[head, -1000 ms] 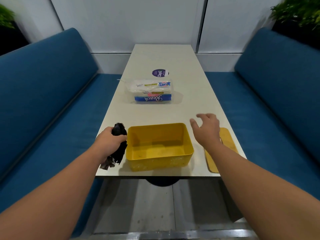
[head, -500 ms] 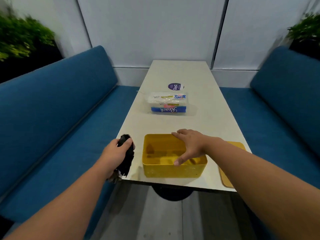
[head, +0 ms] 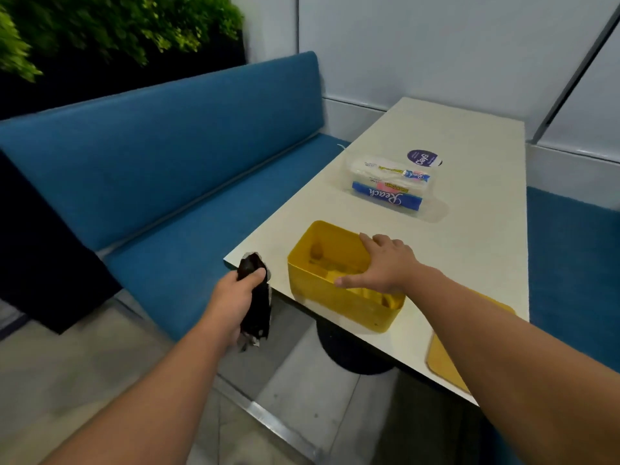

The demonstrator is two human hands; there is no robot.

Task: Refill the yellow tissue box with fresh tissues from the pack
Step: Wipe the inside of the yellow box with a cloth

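Note:
The yellow tissue box (head: 322, 297) stands open and without tissues at the table's near edge. My right hand (head: 385, 266) lies over its top, fingers spread across the far rim and thumb over the opening. My left hand (head: 235, 297) grips a crumpled black wad (head: 256, 300) just off the table's near left corner, beside the box. The tissue pack (head: 389, 186), clear wrap with blue "Reach" print, lies further back on the table, apart from both hands. The box's yellow lid (head: 446, 360) lies flat at the near right, partly hidden by my right forearm.
The cream table (head: 469, 229) runs away from me between two blue benches (head: 167, 162). A round purple sticker (head: 422, 158) sits behind the pack. Plants (head: 100, 25) fill the far left corner. A black table base (head: 352, 354) stands under the near end.
The camera has swung to the left. My right hand came from the right of the box and now rests over its top. My left hand keeps the black wad beside the box.

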